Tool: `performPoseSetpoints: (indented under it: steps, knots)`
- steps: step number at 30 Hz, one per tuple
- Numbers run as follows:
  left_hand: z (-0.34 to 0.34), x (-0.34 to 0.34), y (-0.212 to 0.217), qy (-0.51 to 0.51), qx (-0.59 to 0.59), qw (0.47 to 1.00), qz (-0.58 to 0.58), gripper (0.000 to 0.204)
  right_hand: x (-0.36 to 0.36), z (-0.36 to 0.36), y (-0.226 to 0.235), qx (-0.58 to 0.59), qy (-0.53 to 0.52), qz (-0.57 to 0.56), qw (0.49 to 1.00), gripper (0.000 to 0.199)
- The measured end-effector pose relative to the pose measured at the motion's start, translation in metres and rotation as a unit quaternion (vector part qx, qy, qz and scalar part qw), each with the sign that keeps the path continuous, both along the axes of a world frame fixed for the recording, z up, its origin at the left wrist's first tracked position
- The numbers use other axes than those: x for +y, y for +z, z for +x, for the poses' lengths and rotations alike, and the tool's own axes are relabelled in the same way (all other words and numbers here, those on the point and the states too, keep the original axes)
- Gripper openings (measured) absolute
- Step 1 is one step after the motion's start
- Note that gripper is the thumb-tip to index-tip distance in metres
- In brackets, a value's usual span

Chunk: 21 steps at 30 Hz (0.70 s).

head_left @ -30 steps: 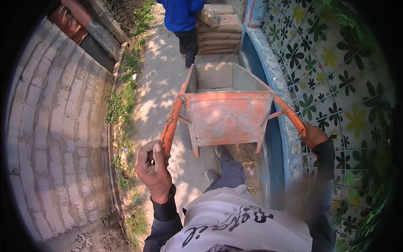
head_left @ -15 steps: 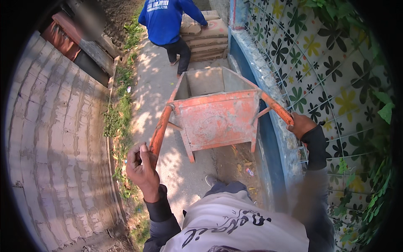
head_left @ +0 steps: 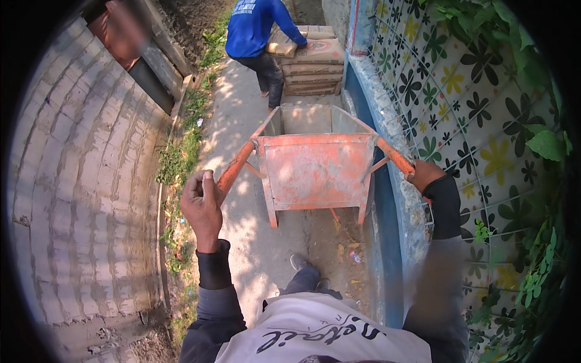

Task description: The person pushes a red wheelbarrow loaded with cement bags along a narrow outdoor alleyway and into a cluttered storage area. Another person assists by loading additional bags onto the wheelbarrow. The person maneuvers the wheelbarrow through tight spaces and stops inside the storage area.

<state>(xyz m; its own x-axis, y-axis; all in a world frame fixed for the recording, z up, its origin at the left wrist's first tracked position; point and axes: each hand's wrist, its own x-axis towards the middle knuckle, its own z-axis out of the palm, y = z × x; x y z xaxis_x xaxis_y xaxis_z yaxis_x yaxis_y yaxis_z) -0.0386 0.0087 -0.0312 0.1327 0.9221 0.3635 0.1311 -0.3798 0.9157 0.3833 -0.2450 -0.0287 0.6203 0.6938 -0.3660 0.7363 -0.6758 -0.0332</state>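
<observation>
An orange-red metal wheelbarrow (head_left: 318, 172), scuffed and smeared with grey, stands in front of me with its box open on top. My left hand (head_left: 203, 206) is closed round the end of its left handle (head_left: 237, 164). Round the tip of the right handle (head_left: 393, 154) my right hand (head_left: 425, 176) is wrapped, beside the wall. Grey residue coats the inside of the box, and two of its legs show below. Its wheel is hidden behind the box.
A co-worker in a blue shirt (head_left: 253, 30) bends beyond the wheelbarrow, hands at stacked paper sacks (head_left: 311, 68). A block wall (head_left: 91, 169) borders the path on the left, a low blue wall (head_left: 387, 254) with a flowered screen (head_left: 460, 109) on the right. Another person (head_left: 124, 36) is at the far-left opening.
The co-worker has bent lower over the sacks. The view has shifted, so the sacks and co-worker appear farther right. Both my hands keep hold of the handles.
</observation>
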Motion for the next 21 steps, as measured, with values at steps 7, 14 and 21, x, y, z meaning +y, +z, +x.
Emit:
performPoseSetpoints:
  steps: [7, 14, 21]
  knots:
    - [0.001, 0.001, 0.002, 0.001, 0.032, 0.999, 0.014, 0.019, -0.002, -0.018, 0.027, -0.047, -0.017, -0.009, 0.999, 0.042]
    - [-0.004, -0.002, 0.009, 0.013, 0.083, 0.996, 0.040, 0.024, -0.048, -0.045, 0.019, -0.088, 0.003, 0.145, 0.986, 0.040]
    - [-0.002, 0.002, 0.003, 0.010, 0.061, 0.997, 0.040, 0.024, -0.046, -0.032, 0.010, -0.091, 0.005, 0.135, 0.987, 0.035]
